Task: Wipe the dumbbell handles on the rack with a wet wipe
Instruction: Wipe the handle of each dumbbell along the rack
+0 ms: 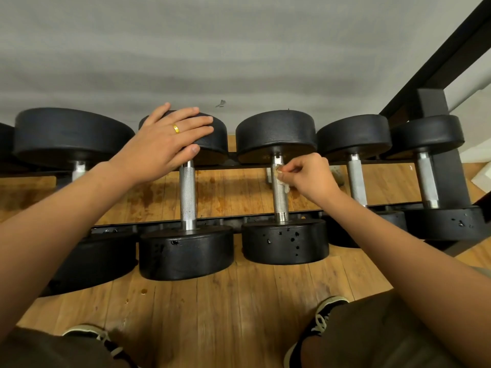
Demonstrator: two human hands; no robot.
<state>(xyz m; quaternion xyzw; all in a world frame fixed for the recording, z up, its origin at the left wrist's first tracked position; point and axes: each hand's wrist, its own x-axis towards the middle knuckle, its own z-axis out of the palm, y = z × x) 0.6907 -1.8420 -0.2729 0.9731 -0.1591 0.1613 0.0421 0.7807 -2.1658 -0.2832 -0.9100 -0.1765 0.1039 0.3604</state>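
Right fingers: your right hand [309, 175] has its fingertips pinched together on a small crumpled wet wipe [281, 179], pressing it against the far, upper part of the middle handle [280, 193].
Left fingers: your left hand [164, 140] lies flat with the fingers spread, palm down on the far head of the dumbbell on the left [186, 197]; it grips nothing, only braces.
Wipe: bunched small, so little of it meets the metal; most of the knurled grip nearer you looks not yet covered.
Task's things: the dumbbells sit side by side across the rack [212, 221], heads on the rails, chrome handles running away from you; two more handles [357, 179] lie to your right and one to the far left.
Progress, as I judge it: you are partway through one handle, with others left.
Risk, tearing: the rough knurling could snag and shred so small a wad if you drag hard.
Risk, missed underside: wiping from above only would leave the bottom of the bar untouched.
Risk, rolling: pushing sideways on the bar may rock the dumbbell on the rails, since your bracing hand rests on its neighbour.
Risk, pinching: fingers near the collar could catch between bar and head.
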